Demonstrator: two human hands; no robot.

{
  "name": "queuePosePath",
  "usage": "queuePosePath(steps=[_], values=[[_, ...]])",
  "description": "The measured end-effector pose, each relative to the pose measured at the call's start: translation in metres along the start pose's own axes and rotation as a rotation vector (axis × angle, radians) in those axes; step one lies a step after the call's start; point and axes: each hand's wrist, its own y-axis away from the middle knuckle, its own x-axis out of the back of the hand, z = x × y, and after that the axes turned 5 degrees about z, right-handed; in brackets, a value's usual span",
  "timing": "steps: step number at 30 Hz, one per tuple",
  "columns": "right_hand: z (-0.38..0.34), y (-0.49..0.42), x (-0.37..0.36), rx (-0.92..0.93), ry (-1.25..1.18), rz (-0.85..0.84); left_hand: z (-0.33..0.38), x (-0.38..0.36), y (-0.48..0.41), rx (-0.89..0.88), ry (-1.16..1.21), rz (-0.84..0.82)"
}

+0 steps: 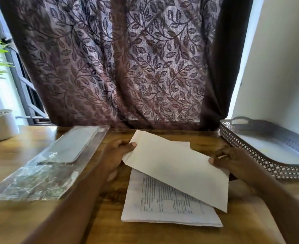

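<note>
Backdrop: dark brown leaf-patterned curtain (120, 64) fills 10 to 2 o'clock. Below it is the brown wood-grain table (78, 222). At 3 o'clock there is a grey perforated metal tray with handles (247, 152), with a pale sheet or liner inside. At 9 o'clock lies a crinkled clear plastic pack (44, 169) of flat grey-white pieces, probably envelopes, though blur prevents certainty. At 6 o'clock a white printed sheet with a ruled table (162, 208) lies flat on the wood, possibly on top of more sheets. Above it is the plain white oblong paper envelope (176, 169), lifted and tilted, its low corner toward 5 o'clock and overlapping the sheet's upper half. Left hand (117, 154) pinches the envelope's 10 o'clock corner, thumb on top and fingers beneath. Right hand (233, 159) pinches the 3 o'clock edge, thumb on the face and fingers curled behind. A white round plant pot (0, 125) sits at far 9 o'clock. Progress, judged: early. The envelope is in hand, but the sheet is unfolded and outside it — folding, inserting and closing remain.
</note>
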Motion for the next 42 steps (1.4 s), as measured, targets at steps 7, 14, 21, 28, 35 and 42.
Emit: queuePosePath(steps=[7,14,21,28,35,42], values=[[-0.038,-0.011,-0.022,0.198,0.169,-0.203,0.005,0.0,0.001,-0.004,0.048,0.008],[-0.096,-0.03,-0.053,0.216,0.172,-0.342,0.008,0.007,0.002,0.036,0.119,0.003],[-0.109,-0.046,-0.072,0.009,-0.208,-0.31,0.013,0.006,0.002,0.263,0.686,-0.085],[-0.074,-0.041,-0.081,-0.232,-0.702,0.014,0.014,-0.002,0.018,0.304,0.23,-0.367],[-0.039,-0.034,-0.074,-0.269,-0.849,0.058,0.015,0.005,0.01,-0.05,-0.334,-0.342],[-0.021,-0.034,-0.054,-0.187,-0.567,-0.119,0.019,0.016,-0.002,-0.337,-0.951,-0.299]])
